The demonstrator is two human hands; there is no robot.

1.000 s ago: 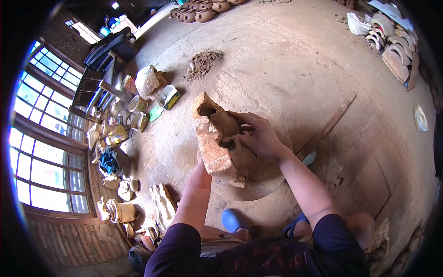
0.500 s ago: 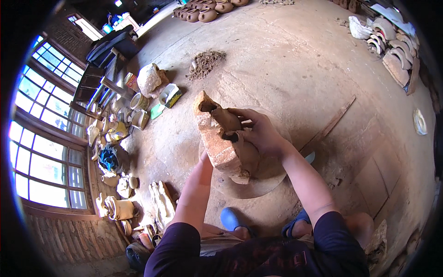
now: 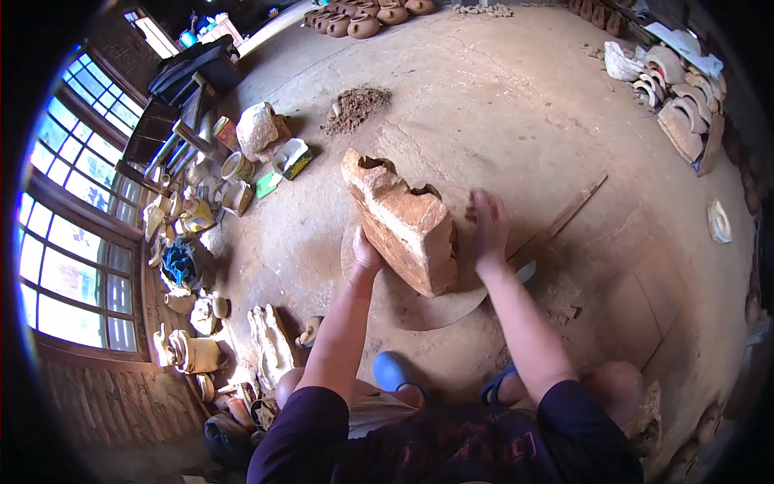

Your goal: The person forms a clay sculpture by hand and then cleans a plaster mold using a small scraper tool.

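Note:
A heavy, clay-stained mould, tan and block-like with two dark scooped openings along its upper edge, is tilted up over a round flat board on the floor. My left hand grips its left side, with part of the fingers hidden behind it. My right hand is off the mould, a little to its right. Its fingers are raised and apart, slightly blurred, and hold nothing. What lies inside the mould's openings is too dark to make out.
Right of the board lies a wooden stick. A clay heap, a pale block and a small tub are ahead. Pots and mould pieces line the left wall. More mould pieces are piled far right. My blue shoes are close by.
The mould has turned, so its broad outer face shows more and the brown inner side is hidden. My right hand has come off it and moved right. My left hand now shows beside it.

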